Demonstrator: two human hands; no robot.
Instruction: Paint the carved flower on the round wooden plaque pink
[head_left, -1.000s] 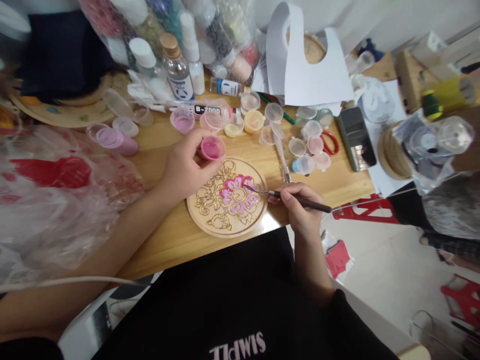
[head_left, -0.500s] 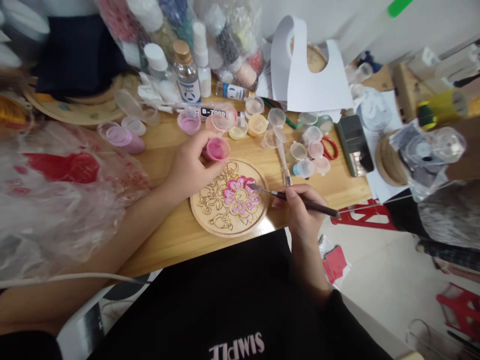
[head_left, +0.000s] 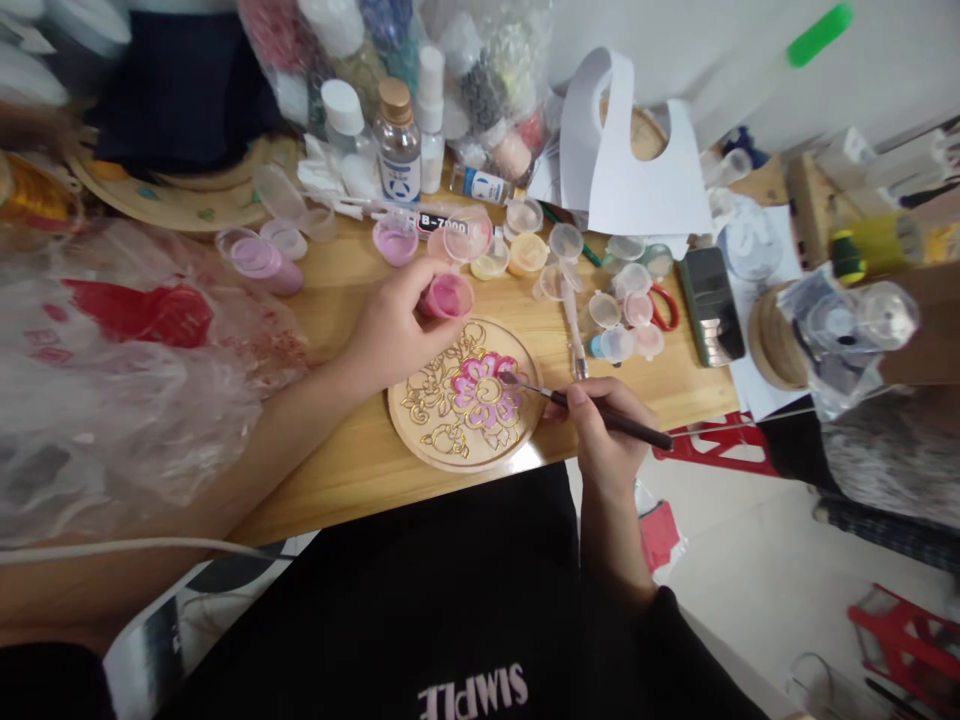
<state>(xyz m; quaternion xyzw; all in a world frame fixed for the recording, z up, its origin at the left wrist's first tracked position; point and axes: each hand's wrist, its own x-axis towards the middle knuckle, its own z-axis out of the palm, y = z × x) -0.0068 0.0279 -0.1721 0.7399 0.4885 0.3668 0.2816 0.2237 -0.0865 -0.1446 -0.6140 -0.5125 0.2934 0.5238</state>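
My left hand (head_left: 401, 325) is closed around a small pot of pink paint (head_left: 448, 297), tilted so its open mouth faces me, just over the far edge of a round wooden plaque (head_left: 442, 452). Gold outlines of flowers cover the plaque, and a large flower (head_left: 487, 392) on it is filled with pink and lilac. In my right hand (head_left: 604, 430) is a palette knife (head_left: 622, 422) with a dark handle, held like a pen. Its small metal blade is over the upper right petals; whether it touches them I cannot tell.
Several small lidded pots (head_left: 616, 343), a brush (head_left: 576, 340), red-handled scissors (head_left: 664, 307) and a phone (head_left: 711, 305) lie beyond the plaque. Bottles (head_left: 398, 150) and a glue tube (head_left: 442, 226) stand or lie behind. A plastic bag (head_left: 142, 400) covers the left side.
The view has shifted slightly, so most things on the table sit a little further right. Both hands keep their holds, and the knife blade stays over the flower.
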